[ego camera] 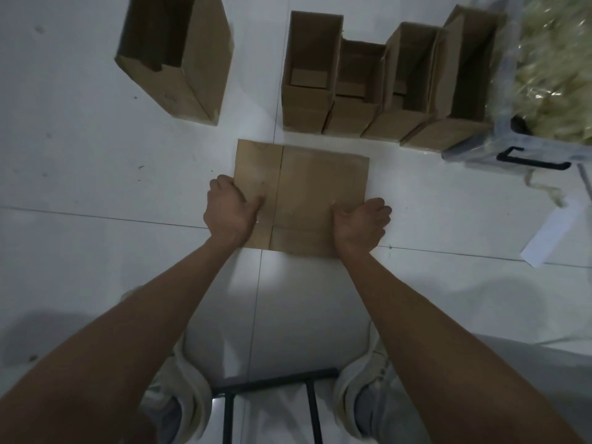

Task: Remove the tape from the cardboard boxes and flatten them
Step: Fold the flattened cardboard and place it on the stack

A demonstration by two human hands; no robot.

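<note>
Down on the pale tiled floor (96, 187), a flattened box (304, 193) lies flat, just ahead of the person's feet. Both hands hold it by its side edges. The left hand (229, 209) grips the left edge, thumb lying on top of the cardboard and the fingers curled round the edge, their tips hidden. The right hand (360, 222) grips the right edge the same way, thumb on top and fingers curled at the edge. A crease runs lengthwise down the cardboard, nearer the left side.

Beyond the flattened box, four open boxes (381, 91) stand in a row, touching one another, their open tops facing the camera. Whether tape is on them cannot be told in the dim light. Apart from these, to the left, a larger box (192, 65) stands tilted, also open.

At the right edge sits a clear bin (499, 145) with a black handle, filled with yellowish crumpled strips (557, 75); a few strips trail onto the floor beside it. A white sheet (557, 235) lies on the floor nearer the person, right of the hands. At the bottom, black bars of a stool (272, 382) show between the person's light shoes (182, 389).
</note>
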